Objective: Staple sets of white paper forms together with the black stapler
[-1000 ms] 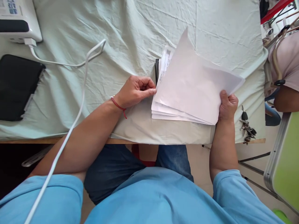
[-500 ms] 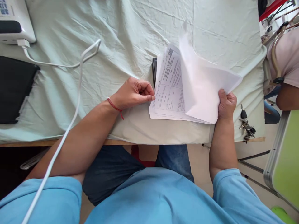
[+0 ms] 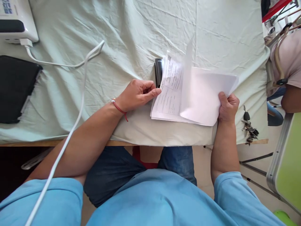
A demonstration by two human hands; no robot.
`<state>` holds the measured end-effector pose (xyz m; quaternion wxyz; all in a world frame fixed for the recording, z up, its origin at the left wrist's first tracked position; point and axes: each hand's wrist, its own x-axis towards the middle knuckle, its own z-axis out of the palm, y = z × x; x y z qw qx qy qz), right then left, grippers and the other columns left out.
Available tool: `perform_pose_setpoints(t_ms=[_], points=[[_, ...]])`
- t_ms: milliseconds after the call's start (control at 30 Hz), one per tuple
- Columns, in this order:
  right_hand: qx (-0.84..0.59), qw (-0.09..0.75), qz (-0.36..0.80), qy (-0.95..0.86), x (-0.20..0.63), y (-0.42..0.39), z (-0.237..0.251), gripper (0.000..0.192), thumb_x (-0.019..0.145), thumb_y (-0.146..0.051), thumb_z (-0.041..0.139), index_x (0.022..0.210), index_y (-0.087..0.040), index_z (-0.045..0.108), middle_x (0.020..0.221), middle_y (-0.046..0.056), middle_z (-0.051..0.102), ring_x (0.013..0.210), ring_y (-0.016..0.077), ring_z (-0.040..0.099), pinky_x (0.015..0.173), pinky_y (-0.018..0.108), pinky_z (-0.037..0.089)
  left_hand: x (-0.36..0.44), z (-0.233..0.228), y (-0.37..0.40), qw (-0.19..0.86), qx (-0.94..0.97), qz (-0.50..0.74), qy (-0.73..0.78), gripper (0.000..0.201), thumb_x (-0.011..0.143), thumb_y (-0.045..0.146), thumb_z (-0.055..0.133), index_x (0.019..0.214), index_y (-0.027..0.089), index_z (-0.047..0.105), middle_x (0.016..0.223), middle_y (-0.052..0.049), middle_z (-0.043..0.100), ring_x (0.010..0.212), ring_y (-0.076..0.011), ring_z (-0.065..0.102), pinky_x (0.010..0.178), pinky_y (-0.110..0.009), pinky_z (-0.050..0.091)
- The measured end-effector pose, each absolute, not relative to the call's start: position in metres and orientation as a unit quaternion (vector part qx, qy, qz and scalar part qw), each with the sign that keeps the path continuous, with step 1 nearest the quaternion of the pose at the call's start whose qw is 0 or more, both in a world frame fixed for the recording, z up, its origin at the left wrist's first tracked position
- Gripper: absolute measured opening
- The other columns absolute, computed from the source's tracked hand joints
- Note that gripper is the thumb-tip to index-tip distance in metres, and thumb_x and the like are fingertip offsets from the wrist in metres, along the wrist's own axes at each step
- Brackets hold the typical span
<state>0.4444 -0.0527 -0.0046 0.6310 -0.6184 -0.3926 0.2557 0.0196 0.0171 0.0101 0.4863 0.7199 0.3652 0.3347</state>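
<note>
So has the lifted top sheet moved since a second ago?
Yes. The top sheet has swung right, away from the black object, uncovering the printed page. The right hand holds it.

I can't read the print on the form sheets (image 3: pixel 169 94) — too small, and the sheet lifting near the middle is smeared by motion. The right hand (image 3: pixel 227 106) keeps its fingers tucked under the stack, so that grip is hidden from me. A black object (image 3: pixel 158 72) peeks out from beneath the papers; most of it is covered. The white device (image 3: pixel 14 19) and the black case (image 3: pixel 14 88) are cut off at the left edge — the keys (image 3: pixel 248 127) are too small to sort out.
</note>
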Motion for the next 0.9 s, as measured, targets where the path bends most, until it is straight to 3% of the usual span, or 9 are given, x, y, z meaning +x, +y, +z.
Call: perform_pose_setpoints(t_ms=[133,233,333,500,600,700,833,900], points=[[-0.633,0.600,0.226,-0.435,0.441,-0.064,0.003,0.039,0.081,-0.054,0.107,0.093,-0.020,0.093,0.087,0.002,0.083,0.081,0.0166,0.063,0.075,0.031,0.059,0.026,0.002,0.017,0.466,0.686,0.388,0.403,0.031,0.098,0.044,0.092,0.103,0.025,0.069,0.087,0.002,0.068,0.065,-0.0118,0.053,0.062,-0.030,0.042],[-0.633,0.603,0.201,-0.442,0.443,-0.068,0.006,0.039,0.082,-0.053,0.107,0.089,-0.020,0.089,0.082,-0.001,0.075,0.078,0.0154,0.056,0.076,0.031,0.055,0.026,-0.006,0.018,0.479,0.662,0.396,0.419,0.041,0.095,0.039,0.092,0.125,0.026,0.067,0.105,0.000,0.077,0.065,-0.0109,0.058,0.062,-0.029,0.045],[-0.640,0.605,0.189,-0.433,0.443,-0.068,0.008,0.046,0.077,-0.058,0.108,0.082,-0.021,0.081,0.078,-0.003,0.067,0.077,0.0156,0.050,0.073,0.032,0.051,0.025,-0.012,0.017,0.485,0.660,0.393,0.418,0.052,0.094,0.038,0.092,0.136,0.028,0.063,0.102,0.001,0.078,0.067,-0.0135,0.061,0.064,-0.030,0.046],[-0.625,0.644,0.202,-0.394,0.434,-0.068,0.013,0.048,0.066,-0.057,0.110,0.083,-0.020,0.083,0.081,0.000,0.070,0.080,0.0180,0.053,0.076,0.036,0.051,0.026,-0.011,0.013,0.466,0.670,0.416,0.401,0.042,0.092,0.039,0.095,0.118,0.032,0.062,0.093,0.004,0.072,0.069,-0.0145,0.054,0.065,-0.032,0.043],[-0.607,0.668,0.209,-0.378,0.430,-0.068,0.015,0.047,0.063,-0.054,0.110,0.086,-0.020,0.085,0.087,0.003,0.075,0.084,0.0196,0.057,0.080,0.038,0.054,0.027,-0.003,0.012,0.436,0.701,0.415,0.382,0.025,0.092,0.035,0.090,0.099,0.028,0.067,0.093,0.000,0.069,0.075,-0.0170,0.055,0.067,-0.033,0.045],[-0.605,0.670,0.211,-0.376,0.430,-0.068,0.016,0.045,0.063,-0.052,0.109,0.083,-0.020,0.084,0.086,0.003,0.074,0.084,0.0194,0.057,0.082,0.038,0.055,0.026,0.006,0.012,0.427,0.709,0.425,0.366,0.018,0.095,0.036,0.085,0.093,0.025,0.071,0.101,-0.005,0.071,0.084,-0.0196,0.060,0.071,-0.035,0.049],[-0.594,0.675,0.219,-0.379,0.427,-0.068,0.016,0.042,0.064,-0.050,0.109,0.081,-0.021,0.084,0.085,0.002,0.074,0.084,0.0192,0.059,0.083,0.038,0.058,0.024,0.007,0.009,0.447,0.694,0.435,0.358,0.033,0.109,0.056,0.075,0.097,0.025,0.071,0.096,-0.005,0.068,0.093,-0.0219,0.063,0.081,-0.038,0.054],[-0.577,0.689,0.227,-0.375,0.424,-0.068,0.017,0.043,0.065,-0.051,0.110,0.083,-0.021,0.085,0.091,0.004,0.080,0.088,0.0207,0.066,0.089,0.040,0.062,0.023,-0.002,0.011,0.450,0.681,0.431,0.384,0.046,0.104,0.069,0.087,0.106,0.027,0.068,0.096,-0.002,0.065,0.090,-0.0209,0.064,0.075,-0.036,0.051]])
